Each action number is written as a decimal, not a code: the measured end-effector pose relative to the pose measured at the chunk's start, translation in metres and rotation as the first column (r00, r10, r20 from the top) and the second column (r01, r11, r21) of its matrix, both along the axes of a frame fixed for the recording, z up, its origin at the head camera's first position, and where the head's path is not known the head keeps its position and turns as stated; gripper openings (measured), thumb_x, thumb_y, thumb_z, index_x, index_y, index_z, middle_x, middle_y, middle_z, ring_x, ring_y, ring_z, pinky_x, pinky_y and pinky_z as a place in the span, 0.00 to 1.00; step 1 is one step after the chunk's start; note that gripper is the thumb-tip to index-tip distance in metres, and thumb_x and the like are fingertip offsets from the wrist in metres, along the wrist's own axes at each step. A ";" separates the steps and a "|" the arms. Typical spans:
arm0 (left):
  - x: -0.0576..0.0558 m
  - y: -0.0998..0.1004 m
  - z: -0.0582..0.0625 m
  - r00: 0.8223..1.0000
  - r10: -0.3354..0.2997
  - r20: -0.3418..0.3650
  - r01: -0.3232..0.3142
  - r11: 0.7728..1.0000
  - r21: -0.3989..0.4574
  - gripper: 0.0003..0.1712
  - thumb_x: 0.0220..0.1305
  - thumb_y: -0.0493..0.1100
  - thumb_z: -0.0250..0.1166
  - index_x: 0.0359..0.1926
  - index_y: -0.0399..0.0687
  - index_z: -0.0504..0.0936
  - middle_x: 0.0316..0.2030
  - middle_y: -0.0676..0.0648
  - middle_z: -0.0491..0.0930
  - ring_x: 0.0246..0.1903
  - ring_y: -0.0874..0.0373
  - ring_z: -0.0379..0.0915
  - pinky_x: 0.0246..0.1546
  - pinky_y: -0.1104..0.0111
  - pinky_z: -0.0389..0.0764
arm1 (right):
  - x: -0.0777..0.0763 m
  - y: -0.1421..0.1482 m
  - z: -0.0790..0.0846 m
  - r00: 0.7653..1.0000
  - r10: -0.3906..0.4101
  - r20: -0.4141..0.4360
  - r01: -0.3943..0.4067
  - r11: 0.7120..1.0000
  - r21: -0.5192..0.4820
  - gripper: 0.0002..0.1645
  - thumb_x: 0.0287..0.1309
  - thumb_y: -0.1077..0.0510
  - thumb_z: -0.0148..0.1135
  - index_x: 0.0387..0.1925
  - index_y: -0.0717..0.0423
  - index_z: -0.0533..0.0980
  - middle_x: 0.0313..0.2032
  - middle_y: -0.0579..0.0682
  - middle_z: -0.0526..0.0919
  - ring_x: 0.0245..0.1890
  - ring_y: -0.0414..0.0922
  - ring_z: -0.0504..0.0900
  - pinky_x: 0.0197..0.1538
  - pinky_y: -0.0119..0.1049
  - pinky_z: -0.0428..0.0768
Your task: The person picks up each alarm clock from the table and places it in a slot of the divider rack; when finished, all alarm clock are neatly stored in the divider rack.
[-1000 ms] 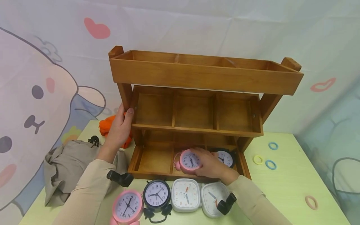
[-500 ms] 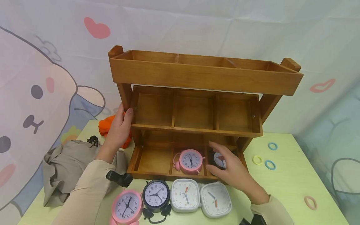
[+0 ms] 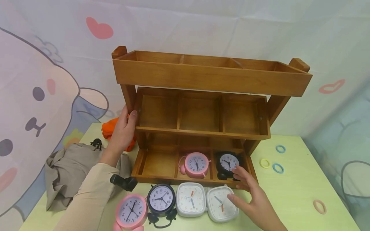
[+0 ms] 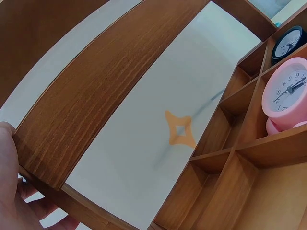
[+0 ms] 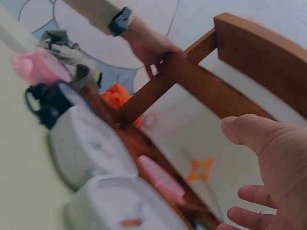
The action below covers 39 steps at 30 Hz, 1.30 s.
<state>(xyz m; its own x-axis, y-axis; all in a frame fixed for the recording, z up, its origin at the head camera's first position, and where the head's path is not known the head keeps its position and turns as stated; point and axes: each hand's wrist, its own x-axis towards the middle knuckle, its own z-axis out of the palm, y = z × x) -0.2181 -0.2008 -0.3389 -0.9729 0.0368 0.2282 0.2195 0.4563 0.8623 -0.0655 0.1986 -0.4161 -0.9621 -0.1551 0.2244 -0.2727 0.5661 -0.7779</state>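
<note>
My left hand (image 3: 122,131) is gripping the shelf (image 3: 211,76); my right hand (image 3: 255,202) is hanging empty, fingers parted, the shelved black clock (image 3: 229,163) lying far-left, bells (image 3: 222,176) pointing near, long axis near-far.

Wooden rack (image 3: 211,78) is showing streaked grain under a smooth, faintly glossy finish. White clocks (image 3: 191,200) and pink clocks (image 3: 196,164) are looking like smooth plastic, while grey cloth (image 3: 67,175) is lying matt and creased. Backdrop (image 3: 208,29) is reading as lightly wrinkled fabric.
</note>
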 end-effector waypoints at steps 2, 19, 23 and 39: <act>0.000 0.000 0.000 1.000 -0.001 0.002 0.001 1.000 0.000 0.35 0.78 0.58 0.39 0.79 0.63 0.39 0.77 0.43 0.48 0.74 0.39 0.49 0.71 0.38 0.52 | 0.006 0.000 -0.008 0.999 -0.016 0.047 0.016 1.000 0.010 0.47 0.56 0.55 0.72 0.73 0.47 0.59 0.65 0.51 0.73 0.60 0.42 0.75 0.55 0.37 0.81; 0.003 0.001 0.003 1.000 0.001 -0.020 -0.001 1.000 0.006 0.35 0.78 0.59 0.39 0.79 0.63 0.40 0.76 0.43 0.50 0.73 0.39 0.51 0.71 0.38 0.53 | 0.012 -0.018 -0.051 0.899 -0.187 0.396 0.060 0.948 0.312 0.77 0.27 0.33 0.81 0.75 0.54 0.52 0.69 0.60 0.64 0.67 0.63 0.60 0.65 0.69 0.62; 0.003 0.001 0.002 1.000 -0.001 -0.029 0.001 1.000 0.007 0.34 0.78 0.58 0.39 0.79 0.63 0.41 0.76 0.42 0.50 0.73 0.39 0.50 0.71 0.38 0.52 | 0.010 -0.019 -0.055 0.884 -0.214 0.416 0.069 0.939 0.338 0.79 0.24 0.33 0.82 0.76 0.53 0.51 0.68 0.59 0.65 0.65 0.62 0.61 0.63 0.69 0.63; 0.000 -0.001 -0.001 0.999 -0.011 -0.041 0.012 1.000 0.014 0.34 0.79 0.56 0.40 0.79 0.62 0.41 0.76 0.43 0.51 0.74 0.40 0.49 0.72 0.39 0.51 | 0.013 -0.023 -0.058 0.916 -0.212 0.341 0.090 0.936 0.340 0.78 0.22 0.32 0.82 0.74 0.55 0.55 0.68 0.57 0.68 0.63 0.57 0.68 0.60 0.60 0.67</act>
<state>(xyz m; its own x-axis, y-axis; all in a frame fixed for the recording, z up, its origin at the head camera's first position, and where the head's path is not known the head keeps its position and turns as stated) -0.2178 -0.2014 -0.3396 -0.9622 0.0442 0.2687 0.2601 0.4410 0.8590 -0.0526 0.1754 -0.4740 -0.9829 -0.0044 -0.1843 0.1055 0.8061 -0.5823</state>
